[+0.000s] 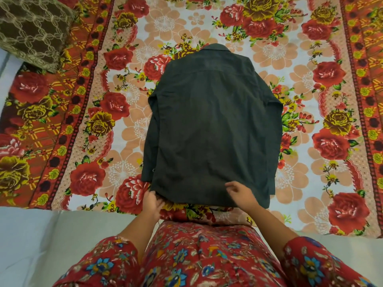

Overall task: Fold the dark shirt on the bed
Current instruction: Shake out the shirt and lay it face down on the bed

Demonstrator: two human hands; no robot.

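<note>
Fingers (159, 202) of the left hand (152, 201) pinch the dark button-up fabric shirt (211, 125) at its hem corner; the right hand (241, 193) hovers loosely bent, holding nothing.

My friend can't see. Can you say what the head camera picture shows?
A dark shirt lies flat, back up, on a flowery bedsheet, collar pointing away from the person. The left hand grips its near left corner; the right hand is over the near hem, fingers loose. A brown pillow sits far left.
</note>
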